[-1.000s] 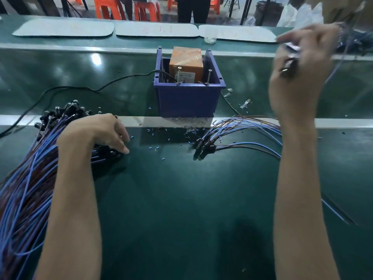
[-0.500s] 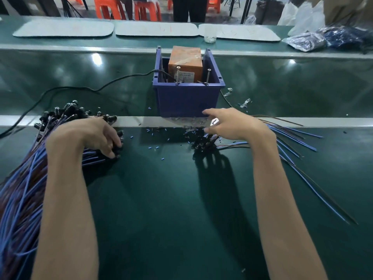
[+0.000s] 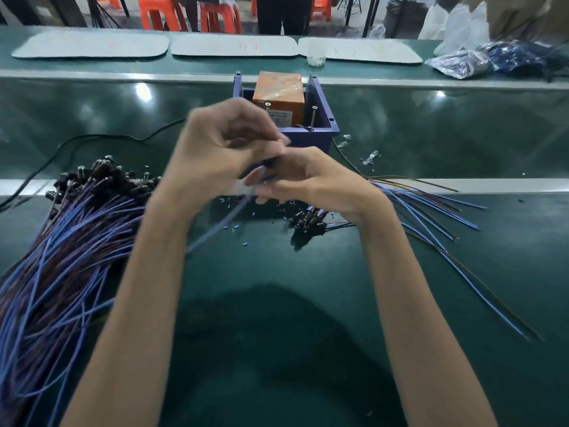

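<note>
My left hand [image 3: 215, 149] and my right hand [image 3: 308, 177] meet above the green table, just in front of the blue bin [image 3: 311, 138]. Between them is one blue wire [image 3: 215, 229] with a black end piece; the wire trails down to the left. Fingers of both hands curl round it, though motion blur hides the exact grip. A big pile of blue and brown wires [image 3: 61, 248] with black ends lies at the left. A smaller bunch of wires [image 3: 431, 211] lies at the right, its black ends [image 3: 308, 223] under my right wrist.
An orange box [image 3: 278, 94] and two upright metal pins stand in the blue bin. A black cable [image 3: 92, 138] runs left from it. Small blue bits and clear parts [image 3: 369, 158] are scattered around. Plastic bags [image 3: 462, 63] lie at the far right, white mats at the back.
My left hand rose from the left pile with one wire and moved to the centre. My right hand left the right bunch and came up to meet it.
</note>
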Demonstrator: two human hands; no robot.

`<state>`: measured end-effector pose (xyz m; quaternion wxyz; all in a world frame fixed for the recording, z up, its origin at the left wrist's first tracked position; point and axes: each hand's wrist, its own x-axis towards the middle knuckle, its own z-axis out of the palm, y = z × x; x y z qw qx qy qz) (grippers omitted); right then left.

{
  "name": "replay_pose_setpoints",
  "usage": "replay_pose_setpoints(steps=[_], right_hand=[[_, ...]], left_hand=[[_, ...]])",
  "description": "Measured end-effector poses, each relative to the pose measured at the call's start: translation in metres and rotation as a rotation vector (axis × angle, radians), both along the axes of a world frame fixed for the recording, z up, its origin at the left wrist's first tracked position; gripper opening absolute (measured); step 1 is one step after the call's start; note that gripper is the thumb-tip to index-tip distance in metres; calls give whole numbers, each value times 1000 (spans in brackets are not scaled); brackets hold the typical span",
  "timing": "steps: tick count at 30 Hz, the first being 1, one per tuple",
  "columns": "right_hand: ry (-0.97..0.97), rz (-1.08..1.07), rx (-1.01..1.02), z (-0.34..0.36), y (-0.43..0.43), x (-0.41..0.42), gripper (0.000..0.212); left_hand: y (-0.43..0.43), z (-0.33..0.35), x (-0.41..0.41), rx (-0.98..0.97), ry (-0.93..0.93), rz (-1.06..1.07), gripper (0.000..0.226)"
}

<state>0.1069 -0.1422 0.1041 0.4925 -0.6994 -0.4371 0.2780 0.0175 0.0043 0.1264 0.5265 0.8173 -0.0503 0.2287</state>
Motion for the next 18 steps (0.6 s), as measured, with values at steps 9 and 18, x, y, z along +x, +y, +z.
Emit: replay_pose_setpoints(steps=[9, 18], right_hand=[[154, -576, 416, 9, -14, 19, 23], [149, -448, 393, 17, -34, 26, 24]], left_hand=[[-85, -21, 28, -793, 309, 128, 71], [-58, -26, 36, -1840, 234, 386, 45]])
